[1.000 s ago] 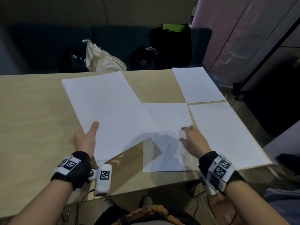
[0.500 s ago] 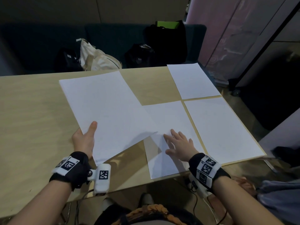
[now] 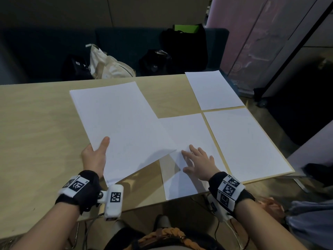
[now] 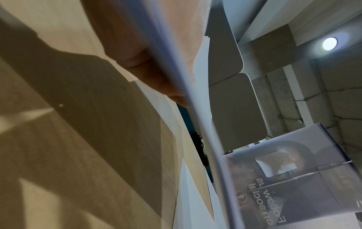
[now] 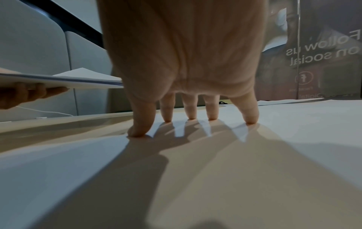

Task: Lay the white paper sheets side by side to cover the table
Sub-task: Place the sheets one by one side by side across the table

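Three sheets lie at frame right on the table; the left hand grips the remaining stack, the right hand presses flat-fingered on the third, and the left area remains uncovered.

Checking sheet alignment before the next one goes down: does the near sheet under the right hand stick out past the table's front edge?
Yes: in the head view the near sheet under the right hand overhangs the table front edge.

3 sheets lie on the table's right; stack left of them.
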Tool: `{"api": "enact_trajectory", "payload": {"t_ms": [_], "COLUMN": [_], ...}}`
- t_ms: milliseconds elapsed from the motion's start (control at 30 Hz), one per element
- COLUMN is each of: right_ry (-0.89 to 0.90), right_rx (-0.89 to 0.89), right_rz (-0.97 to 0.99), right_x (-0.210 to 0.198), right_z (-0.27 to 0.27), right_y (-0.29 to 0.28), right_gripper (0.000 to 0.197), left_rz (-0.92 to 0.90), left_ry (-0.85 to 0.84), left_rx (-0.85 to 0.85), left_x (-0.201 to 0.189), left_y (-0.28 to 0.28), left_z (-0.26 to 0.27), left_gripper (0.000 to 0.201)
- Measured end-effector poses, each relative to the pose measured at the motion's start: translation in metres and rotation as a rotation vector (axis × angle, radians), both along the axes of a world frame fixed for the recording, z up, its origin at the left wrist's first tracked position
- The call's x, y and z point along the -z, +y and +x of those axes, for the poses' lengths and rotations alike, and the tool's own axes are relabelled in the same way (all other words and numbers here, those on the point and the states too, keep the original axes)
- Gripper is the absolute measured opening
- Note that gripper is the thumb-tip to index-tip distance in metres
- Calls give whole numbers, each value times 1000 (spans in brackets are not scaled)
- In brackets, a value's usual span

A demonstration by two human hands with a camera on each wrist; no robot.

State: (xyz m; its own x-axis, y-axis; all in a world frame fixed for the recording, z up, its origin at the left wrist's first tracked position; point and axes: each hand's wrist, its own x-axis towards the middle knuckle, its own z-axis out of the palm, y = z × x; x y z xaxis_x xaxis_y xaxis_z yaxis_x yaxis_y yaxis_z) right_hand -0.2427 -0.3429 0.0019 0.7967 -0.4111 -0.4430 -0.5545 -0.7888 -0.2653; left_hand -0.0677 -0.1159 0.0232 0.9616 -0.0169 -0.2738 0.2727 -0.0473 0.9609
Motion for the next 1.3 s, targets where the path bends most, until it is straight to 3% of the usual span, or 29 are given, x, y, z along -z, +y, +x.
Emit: {"api": "enact_trajectory", "payload": {"t_ms": [867, 967, 1067, 1133, 1300], "right_ry": [-1, -177, -422, -477, -546], "right_rx": [32, 90, 246, 288, 344], "right_rz": [33, 48, 288, 395, 364], "right_x": [-4, -13, -38, -53, -66], "right_z": [6, 13, 31, 45, 72], "right_y": [-2, -8, -10, -10, -8], "right_gripper": [62, 52, 42, 39, 26], "left_rz": [-54, -69, -100, -115, -168], "left_ry": [4, 7, 4, 0, 19], "left_rx": [55, 70, 95, 116, 120], "left_x": [3, 4, 0, -2, -7], "left_y": [-4, -6, -10, -13, -20], "left_z": [4, 6, 8, 11, 17], "left_gripper": [33, 32, 24, 20, 19]}}
